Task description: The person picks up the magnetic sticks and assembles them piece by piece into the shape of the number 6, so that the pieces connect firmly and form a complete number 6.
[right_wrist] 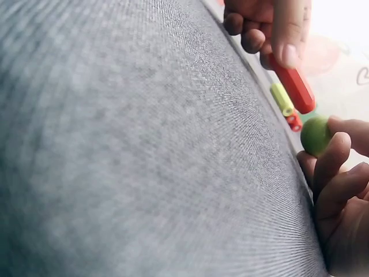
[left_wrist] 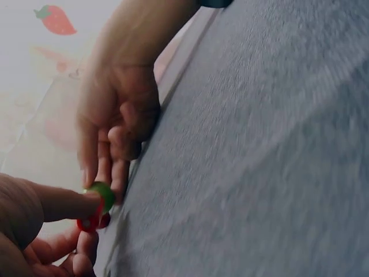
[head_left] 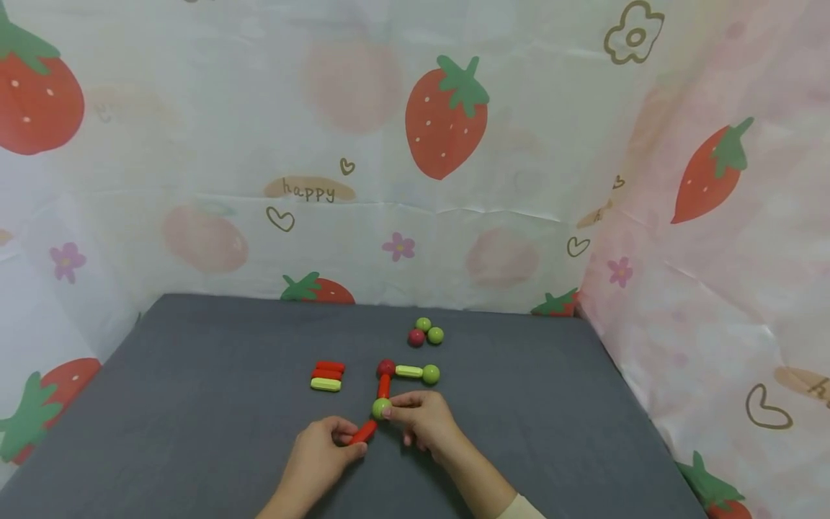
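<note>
My left hand (head_left: 318, 453) pinches a red stick (head_left: 364, 432) between thumb and fingers, with its far end pointing at a green ball (head_left: 380, 409). My right hand (head_left: 424, 422) pinches that ball. In the right wrist view a small gap shows between the tip of the red stick (right_wrist: 297, 89) and the green ball (right_wrist: 315, 137). From the ball a second red stick (head_left: 384, 386) runs back to a dark red ball (head_left: 386, 368). A yellow-green stick (head_left: 409, 371) joins that one to another green ball (head_left: 431, 374) on the right.
Left of the joined pieces lie two loose red sticks (head_left: 329, 367) and a yellow stick (head_left: 326, 385), side by side. Farther back sit two loose green balls (head_left: 436, 335) and a dark red ball (head_left: 416, 337). Strawberry-print cloth (head_left: 363, 238) hangs behind the dark grey table (head_left: 214, 404).
</note>
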Demonstrator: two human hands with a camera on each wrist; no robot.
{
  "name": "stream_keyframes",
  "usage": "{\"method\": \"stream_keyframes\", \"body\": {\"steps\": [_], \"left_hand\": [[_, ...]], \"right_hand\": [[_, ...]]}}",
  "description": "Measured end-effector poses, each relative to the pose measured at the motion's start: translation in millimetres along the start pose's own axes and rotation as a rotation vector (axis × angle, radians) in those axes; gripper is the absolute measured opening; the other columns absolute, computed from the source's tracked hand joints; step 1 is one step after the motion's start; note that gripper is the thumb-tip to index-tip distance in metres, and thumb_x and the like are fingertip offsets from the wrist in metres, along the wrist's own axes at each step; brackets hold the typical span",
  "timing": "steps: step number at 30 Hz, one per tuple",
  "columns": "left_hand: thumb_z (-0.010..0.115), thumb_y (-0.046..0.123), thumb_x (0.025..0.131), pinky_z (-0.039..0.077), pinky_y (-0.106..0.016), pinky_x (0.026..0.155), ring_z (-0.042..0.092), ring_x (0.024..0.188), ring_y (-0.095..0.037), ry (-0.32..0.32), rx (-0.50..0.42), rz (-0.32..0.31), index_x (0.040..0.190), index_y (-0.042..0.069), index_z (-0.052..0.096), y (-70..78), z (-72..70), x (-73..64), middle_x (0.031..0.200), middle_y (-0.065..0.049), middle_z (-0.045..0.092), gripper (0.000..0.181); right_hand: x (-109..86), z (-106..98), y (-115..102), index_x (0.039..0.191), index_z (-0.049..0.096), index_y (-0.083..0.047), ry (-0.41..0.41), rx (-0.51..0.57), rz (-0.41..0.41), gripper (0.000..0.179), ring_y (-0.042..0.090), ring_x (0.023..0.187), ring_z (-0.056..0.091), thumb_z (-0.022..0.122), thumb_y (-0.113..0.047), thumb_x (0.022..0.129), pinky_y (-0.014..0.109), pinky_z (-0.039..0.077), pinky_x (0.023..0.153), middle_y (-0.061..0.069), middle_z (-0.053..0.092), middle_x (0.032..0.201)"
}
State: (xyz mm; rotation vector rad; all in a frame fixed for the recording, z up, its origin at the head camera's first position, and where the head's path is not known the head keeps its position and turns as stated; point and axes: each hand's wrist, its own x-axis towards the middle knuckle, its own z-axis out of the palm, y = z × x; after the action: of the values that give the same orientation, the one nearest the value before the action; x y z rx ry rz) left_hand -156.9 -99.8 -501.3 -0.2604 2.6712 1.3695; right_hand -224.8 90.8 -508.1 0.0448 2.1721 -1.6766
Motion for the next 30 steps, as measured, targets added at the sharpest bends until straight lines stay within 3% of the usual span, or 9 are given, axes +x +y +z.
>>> {"method": "stream_keyframes", "body": {"steps": [14, 30], "left_hand": [[0.083, 0.028, 0.076, 0.046, -0.028, 0.060, 0.061, 0.069, -0.009, 0.030, -0.035, -0.026, 0.093, 0.011, 0.071, 8.7, 10.7, -1.2, 0.080, 0.004, 0.069, 0.027], [0.082, 0.040, 0.075, 0.045, -0.029, 0.059, 0.060, 0.070, -0.010, -0.082, -0.082, -0.031, 0.089, 0.013, 0.074, 8.3, 11.6, -4.7, 0.079, 0.004, 0.071, 0.031]], "right_hand": [[0.3, 1.2, 1.5, 0.099, 0.075, -0.014, 0.009, 0.007, -0.010, 0.030, 0.005, 0.035, 0.044, 0.083, -0.032, 0.076, 0.020, 0.030, 0.032, 0.004, 0.074, 0.083], [-3.8, 1.4, 4.6, 0.096, 0.076, -0.015, 0.020, 0.007, -0.037, 0.031, 0.005, 0.035, 0.044, 0.085, -0.034, 0.074, 0.020, 0.029, 0.031, 0.004, 0.072, 0.078]]}}
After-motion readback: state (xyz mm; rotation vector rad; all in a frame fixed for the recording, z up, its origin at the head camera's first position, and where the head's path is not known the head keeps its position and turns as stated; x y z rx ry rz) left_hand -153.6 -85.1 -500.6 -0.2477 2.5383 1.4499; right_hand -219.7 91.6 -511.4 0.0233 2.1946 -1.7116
